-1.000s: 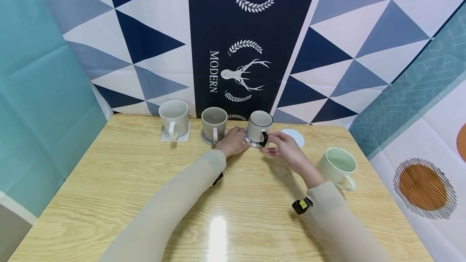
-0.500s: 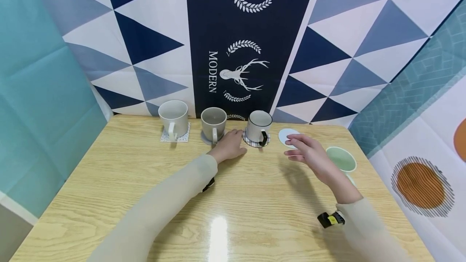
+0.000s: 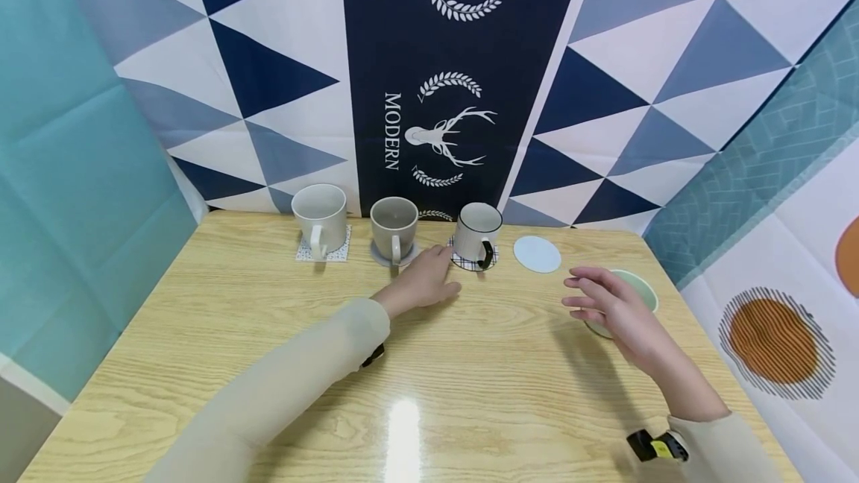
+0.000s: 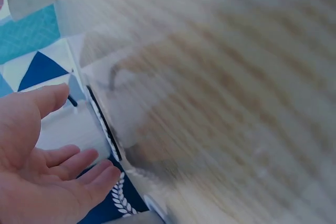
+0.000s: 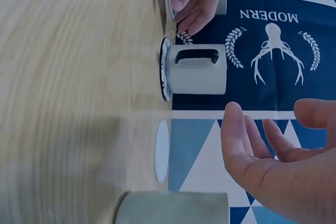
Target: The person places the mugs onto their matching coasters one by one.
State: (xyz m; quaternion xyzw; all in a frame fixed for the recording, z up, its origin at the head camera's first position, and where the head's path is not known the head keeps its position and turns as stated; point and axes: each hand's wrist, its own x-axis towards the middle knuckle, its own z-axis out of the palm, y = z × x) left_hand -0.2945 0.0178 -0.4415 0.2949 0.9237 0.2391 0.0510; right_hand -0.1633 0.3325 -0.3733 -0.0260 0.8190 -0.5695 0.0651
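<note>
My left hand hovers with loosely spread fingers just in front of the white mug with a black rim and black handle, which stands on a round plaid coaster. It holds nothing. My right hand is in the air over the table's right side, fingers relaxed and slightly bent, nothing in its grasp. Partly hidden behind it is the pale green mug, also seen in the right wrist view. A bare round white coaster lies between the two mugs.
Left of the plaid coaster, a grey-beige mug stands on a round grey coaster. Farther left, a white mug sits on a square speckled coaster. A patterned cloth hangs behind the wooden table.
My right hand has left the black-handled mug and moved right, passing the white coaster to the green mug. My left hand has drawn back slightly toward me and left.
</note>
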